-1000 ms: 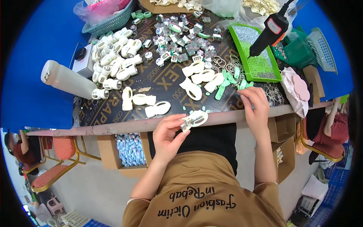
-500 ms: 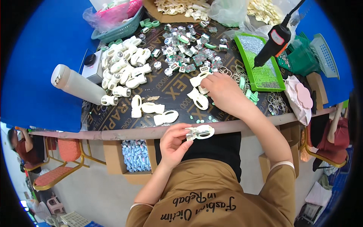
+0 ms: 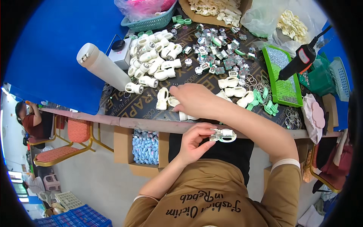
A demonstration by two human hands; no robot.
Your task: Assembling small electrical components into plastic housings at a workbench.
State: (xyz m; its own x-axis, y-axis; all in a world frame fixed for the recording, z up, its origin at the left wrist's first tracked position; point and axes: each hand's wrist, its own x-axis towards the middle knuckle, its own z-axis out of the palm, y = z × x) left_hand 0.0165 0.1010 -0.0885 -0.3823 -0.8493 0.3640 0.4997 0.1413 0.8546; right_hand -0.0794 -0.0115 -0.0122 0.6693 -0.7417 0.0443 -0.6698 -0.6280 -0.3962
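Observation:
My left hand (image 3: 193, 144), just off the table's front edge, pinches a white half shell of a small torch (image 3: 226, 136). Clear and metallic parts show inside the shell. Stretched leftward over the tabletop is my right hand (image 3: 198, 100), its thumb and forefinger apart around a loose white shell piece (image 3: 172, 101). Another white shell half (image 3: 162, 99) lies just left of those fingers, and a further white piece (image 3: 185, 116) is partly under the hand. More white shell halves (image 3: 235, 92) rest to the right, beyond my forearm.
Assembled white torches (image 3: 155, 56) are heaped left of loose electronic parts (image 3: 215, 49). A pale bottle (image 3: 102, 66) leans inward at left. A black electric screwdriver (image 3: 298, 62) hangs over a green tray (image 3: 281, 75) of screws. Metal rings and green pieces (image 3: 258, 99) lie near it.
My right hand has moved left from the shell halves near the rings to the pieces near the front edge. My left hand still holds its shell; the whole view has shifted.

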